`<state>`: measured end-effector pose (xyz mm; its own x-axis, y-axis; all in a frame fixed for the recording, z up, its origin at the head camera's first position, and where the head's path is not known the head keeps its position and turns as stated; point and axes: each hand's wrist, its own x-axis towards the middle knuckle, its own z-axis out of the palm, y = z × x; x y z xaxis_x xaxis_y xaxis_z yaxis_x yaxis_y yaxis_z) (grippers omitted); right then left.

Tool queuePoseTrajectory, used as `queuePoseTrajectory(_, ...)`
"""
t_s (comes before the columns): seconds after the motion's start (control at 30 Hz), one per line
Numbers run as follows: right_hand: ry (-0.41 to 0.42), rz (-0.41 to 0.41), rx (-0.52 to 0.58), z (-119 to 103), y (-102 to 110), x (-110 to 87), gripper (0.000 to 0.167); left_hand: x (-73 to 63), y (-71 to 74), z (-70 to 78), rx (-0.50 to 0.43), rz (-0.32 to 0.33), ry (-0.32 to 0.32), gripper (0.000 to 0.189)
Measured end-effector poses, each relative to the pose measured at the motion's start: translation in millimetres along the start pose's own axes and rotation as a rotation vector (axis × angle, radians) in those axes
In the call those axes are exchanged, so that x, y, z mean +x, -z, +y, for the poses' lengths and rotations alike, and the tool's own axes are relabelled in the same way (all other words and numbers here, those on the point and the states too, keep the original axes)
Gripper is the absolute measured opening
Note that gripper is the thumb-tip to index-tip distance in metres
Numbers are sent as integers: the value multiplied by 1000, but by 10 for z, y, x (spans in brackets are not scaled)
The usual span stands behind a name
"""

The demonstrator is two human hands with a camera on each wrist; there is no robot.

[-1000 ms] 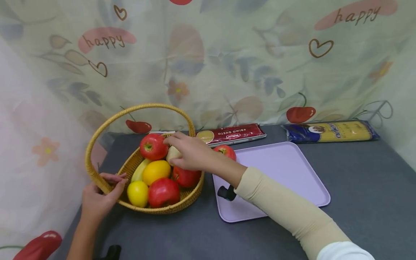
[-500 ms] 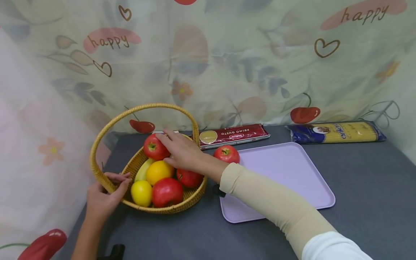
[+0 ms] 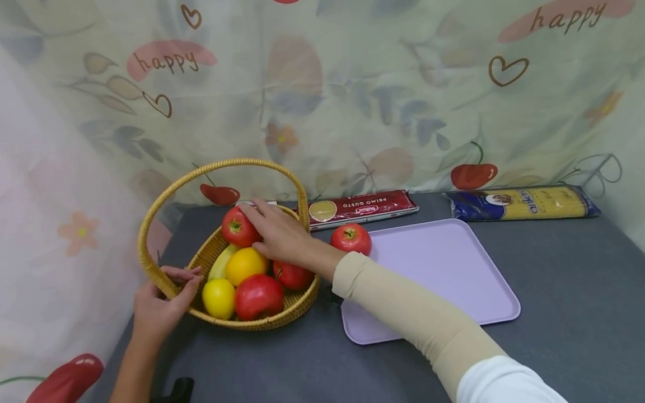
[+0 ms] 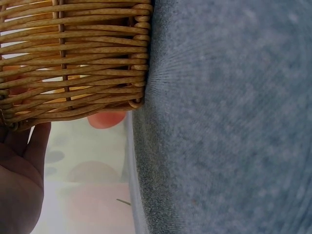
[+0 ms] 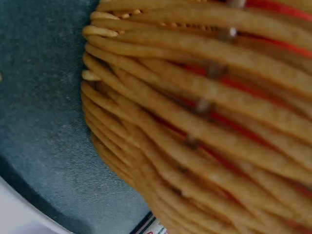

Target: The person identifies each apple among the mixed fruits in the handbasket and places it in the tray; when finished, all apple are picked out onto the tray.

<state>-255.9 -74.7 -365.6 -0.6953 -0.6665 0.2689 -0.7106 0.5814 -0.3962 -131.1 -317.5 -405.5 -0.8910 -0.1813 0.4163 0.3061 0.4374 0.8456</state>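
Note:
A wicker basket (image 3: 294,309) with a tall handle holds fruit. Its left rim, at the handle's base, is gripped by my left hand (image 3: 160,308), thumb inside; the left wrist view shows fingers under the wickerwork. Over the basket's back right reaches my right hand (image 3: 284,232). Its fingers lie against the right side of a red apple (image 3: 240,226); whatever is beneath the palm is hidden. Near it are an orange (image 3: 247,266), a yellow lemon (image 3: 219,299), a banana (image 3: 221,262) and two more red apples, one in front (image 3: 259,297), one at right (image 3: 292,275).
A lilac tray (image 3: 443,268) lies right of the basket, partly under the right forearm. At its back left corner sits another red apple (image 3: 351,239). Along the curtain lie a red pasta pack (image 3: 365,209) and a blue-yellow spaghetti pack (image 3: 524,203).
My right hand has shifted slightly left and turned over the basket; the pale round fruit seen under it a second ago is now hidden. My left hand keeps its grip on the rim.

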Motion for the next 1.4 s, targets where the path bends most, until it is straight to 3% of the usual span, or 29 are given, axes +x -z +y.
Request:
queuePoseTrajectory(0.2,-84,-54,225,25,-17,48,85,5,-2,-22,-9,-2,-6,16)
queuePoseTrajectory(0.3,-116,-64,266,37,-30,78,87,5,-6,-17,-10,0,-9,15)
queuePoseTrajectory(0.6,-114,-64,292,44,-37,96,86,4,-11,3,-10,-1,-16,15)
queuePoseTrajectory(1.23,-37,86,335,37,-16,-27,83,16,12,-14,-33,-19,-48,13)
queuePoseTrajectory(1.4,-54,107,375,10,12,-90,82,16,5,-6,-14,-20,-57,14)
